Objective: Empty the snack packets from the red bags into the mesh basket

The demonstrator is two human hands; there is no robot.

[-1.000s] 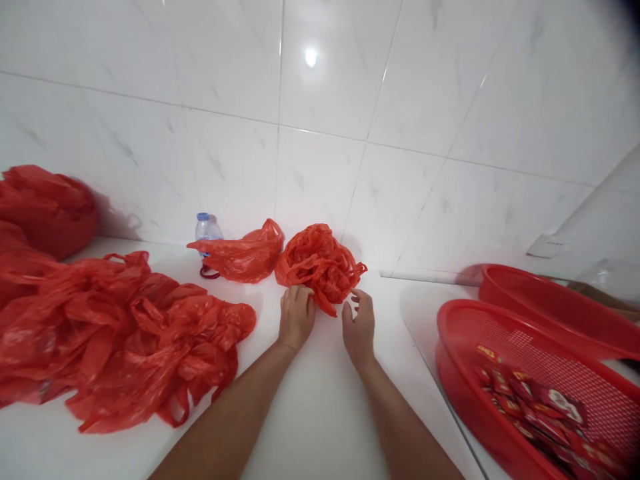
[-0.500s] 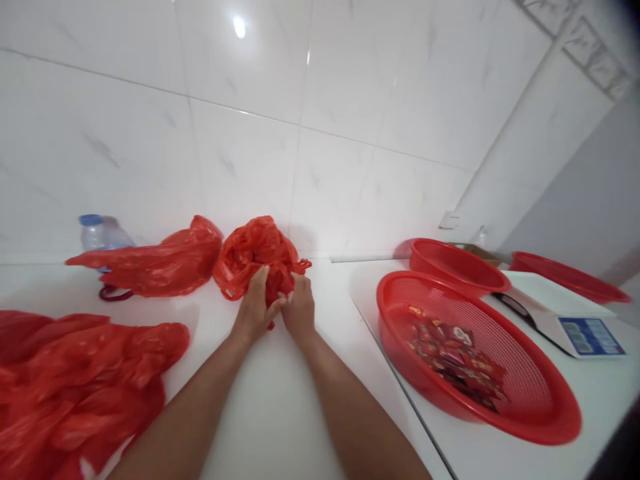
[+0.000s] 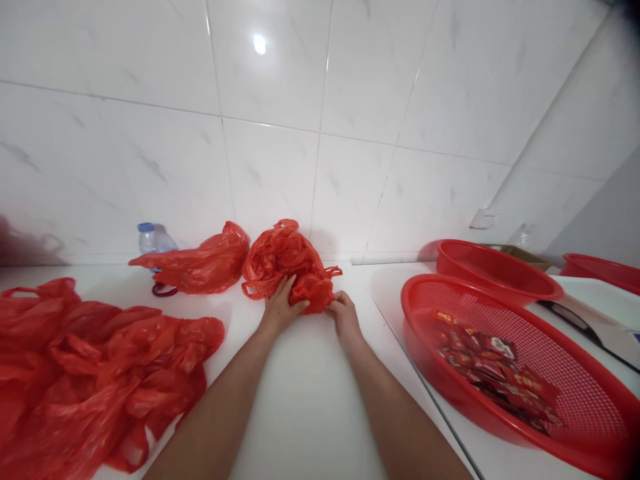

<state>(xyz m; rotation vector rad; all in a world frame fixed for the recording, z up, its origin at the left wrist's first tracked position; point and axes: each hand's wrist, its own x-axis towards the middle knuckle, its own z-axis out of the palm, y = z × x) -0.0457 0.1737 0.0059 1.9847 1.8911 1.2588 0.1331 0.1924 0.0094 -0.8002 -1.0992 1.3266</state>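
Note:
A crumpled bunch of red plastic bags [image 3: 285,250] lies against the wall on the white table. My left hand [image 3: 281,308] rests on its front, fingers stretched over the plastic and thumb held apart. My right hand [image 3: 345,317] pinches the lower right edge of a red plastic bag [image 3: 314,293] at the front of this bunch. The tips of the right fingers are partly hidden by the plastic.
A larger heap of red bags [image 3: 125,373] covers the left side. Another red bag [image 3: 210,263] lies by a blue-capped bottle [image 3: 147,239]. At right stand a red basket [image 3: 580,373] holding small red packets [image 3: 495,367], a red basin [image 3: 495,267] and a scale [image 3: 600,313].
My hands have moved apart. The left fingers have spread over the bunch, while the right has shifted to the bag's lower right edge. The view has turned left.

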